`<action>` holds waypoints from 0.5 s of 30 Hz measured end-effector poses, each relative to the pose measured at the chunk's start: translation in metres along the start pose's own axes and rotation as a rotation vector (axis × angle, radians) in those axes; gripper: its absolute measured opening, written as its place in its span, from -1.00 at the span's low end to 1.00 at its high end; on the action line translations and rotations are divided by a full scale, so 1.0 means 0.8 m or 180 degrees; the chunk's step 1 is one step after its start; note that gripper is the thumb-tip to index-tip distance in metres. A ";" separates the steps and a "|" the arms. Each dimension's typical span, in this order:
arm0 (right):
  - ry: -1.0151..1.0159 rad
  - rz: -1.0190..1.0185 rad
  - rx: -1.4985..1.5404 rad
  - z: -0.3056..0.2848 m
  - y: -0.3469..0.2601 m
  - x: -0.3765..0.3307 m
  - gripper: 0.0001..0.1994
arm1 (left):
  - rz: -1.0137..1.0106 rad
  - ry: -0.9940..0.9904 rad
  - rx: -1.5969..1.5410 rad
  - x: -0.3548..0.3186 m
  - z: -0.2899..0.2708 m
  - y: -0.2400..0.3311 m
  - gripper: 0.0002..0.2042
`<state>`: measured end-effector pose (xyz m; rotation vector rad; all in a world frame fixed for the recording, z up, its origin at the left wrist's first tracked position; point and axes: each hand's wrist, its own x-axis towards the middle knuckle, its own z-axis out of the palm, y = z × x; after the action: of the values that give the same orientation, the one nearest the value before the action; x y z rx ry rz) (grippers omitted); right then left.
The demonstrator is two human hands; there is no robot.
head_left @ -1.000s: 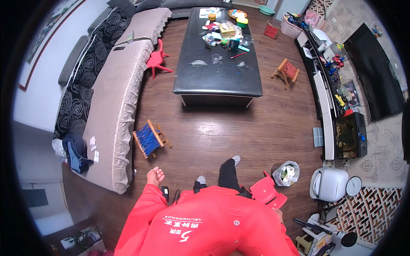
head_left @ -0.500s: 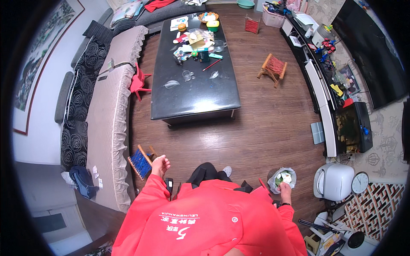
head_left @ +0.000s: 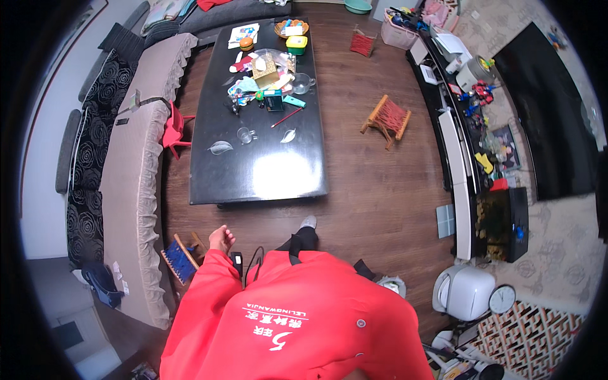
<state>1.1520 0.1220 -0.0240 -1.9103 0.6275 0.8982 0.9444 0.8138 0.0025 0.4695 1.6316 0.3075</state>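
Your left hand [head_left: 221, 239] hangs loosely curled and empty just above the blue folding stool [head_left: 182, 258], while your right hand, beside the white bin [head_left: 394, 285] half a second ago, is now hidden behind your red jacket [head_left: 297, 323], grip unreadable.

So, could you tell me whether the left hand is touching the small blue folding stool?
Apart: the head view shows dark floor between the left hand and the blue folding stool.
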 end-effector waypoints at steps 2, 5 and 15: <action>0.0524 0.0228 0.0560 -0.008 -0.040 0.021 -0.78 | 0.0058 -0.0046 0.0063 0.008 0.051 0.019 -0.89; -0.0040 -0.0048 0.0924 -0.030 -0.139 0.045 -0.85 | 0.0094 -0.0266 0.0102 0.017 0.130 0.053 -0.91; -0.0236 -0.0142 0.0028 -0.070 -0.278 0.174 -0.85 | 0.0679 -0.0563 0.0414 0.012 0.342 0.123 -0.92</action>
<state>1.4153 0.1660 -0.0013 -1.8672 0.5418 0.9320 1.2268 0.8843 0.0078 0.7516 1.4366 0.3103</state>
